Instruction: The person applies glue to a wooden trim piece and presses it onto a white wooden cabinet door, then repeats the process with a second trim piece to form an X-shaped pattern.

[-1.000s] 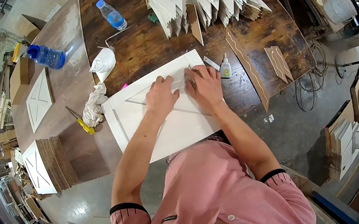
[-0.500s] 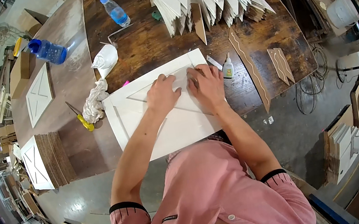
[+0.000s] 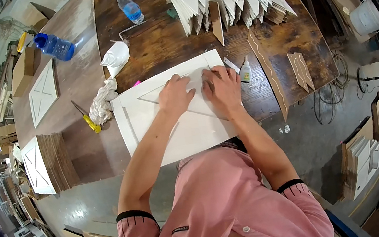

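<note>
A white rectangular panel (image 3: 188, 141) with raised border strips and diagonal grooves lies at the table's near edge, in front of me. My left hand (image 3: 176, 94) rests on its upper middle, fingers bent and somewhat apart, fingertips against the surface. Close beside it, my right hand (image 3: 222, 88) presses near the panel's upper right corner with its fingers spread. No held object shows in either hand, though the area under the right fingers is partly hidden. Just right of the panel stand a small white glue bottle (image 3: 245, 70) and a thin pale strip (image 3: 231, 64).
Bundles of white pointed strips (image 3: 189, 4) stand at the back. Brown strips with wavy glue lines (image 3: 269, 73) lie to the right. Leftward are a crumpled cloth (image 3: 101, 102), a yellow-handled tool (image 3: 92, 124), a white bag (image 3: 115, 58), water bottles (image 3: 128, 9) and stacked panels (image 3: 60, 161).
The whole view has shifted slightly. Both hands stay at nearly the same spots on the panel, with only small changes in the fingers.
</note>
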The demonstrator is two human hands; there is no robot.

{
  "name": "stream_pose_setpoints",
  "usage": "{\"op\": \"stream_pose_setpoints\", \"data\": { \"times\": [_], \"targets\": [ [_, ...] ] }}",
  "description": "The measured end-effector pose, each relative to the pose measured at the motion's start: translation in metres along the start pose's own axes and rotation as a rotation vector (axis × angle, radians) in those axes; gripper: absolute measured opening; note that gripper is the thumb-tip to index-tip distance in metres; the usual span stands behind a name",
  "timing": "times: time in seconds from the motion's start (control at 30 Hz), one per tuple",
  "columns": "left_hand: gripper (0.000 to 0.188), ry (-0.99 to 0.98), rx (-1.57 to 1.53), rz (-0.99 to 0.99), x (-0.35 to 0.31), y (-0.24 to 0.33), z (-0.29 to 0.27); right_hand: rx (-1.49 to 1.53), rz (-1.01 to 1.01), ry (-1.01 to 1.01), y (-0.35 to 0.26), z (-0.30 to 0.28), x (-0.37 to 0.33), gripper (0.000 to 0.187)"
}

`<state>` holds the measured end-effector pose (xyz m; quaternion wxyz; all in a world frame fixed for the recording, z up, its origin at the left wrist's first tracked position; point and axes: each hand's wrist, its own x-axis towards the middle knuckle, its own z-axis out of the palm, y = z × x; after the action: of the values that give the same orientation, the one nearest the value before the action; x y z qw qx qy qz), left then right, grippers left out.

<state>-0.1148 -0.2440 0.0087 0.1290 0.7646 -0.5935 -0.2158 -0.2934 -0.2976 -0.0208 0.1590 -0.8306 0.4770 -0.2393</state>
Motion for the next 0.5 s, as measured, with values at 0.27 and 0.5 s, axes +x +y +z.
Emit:
{"op": "stream_pose_setpoints", "data": {
  "times": [0.27,0.5],
  "targets": [
    [0.036,-0.052,-0.014,0.019,0.008,-0.004,-0.006,-0.011,-0.044,0.040,0.004,0.003,-0.001,0.036],
    [0.039,-0.172,0.079,0.217,0.022,-0.037,-0.015,-0.018,-0.014,0.046,0.004,0.009,0.001,0.032]
  ]
}}
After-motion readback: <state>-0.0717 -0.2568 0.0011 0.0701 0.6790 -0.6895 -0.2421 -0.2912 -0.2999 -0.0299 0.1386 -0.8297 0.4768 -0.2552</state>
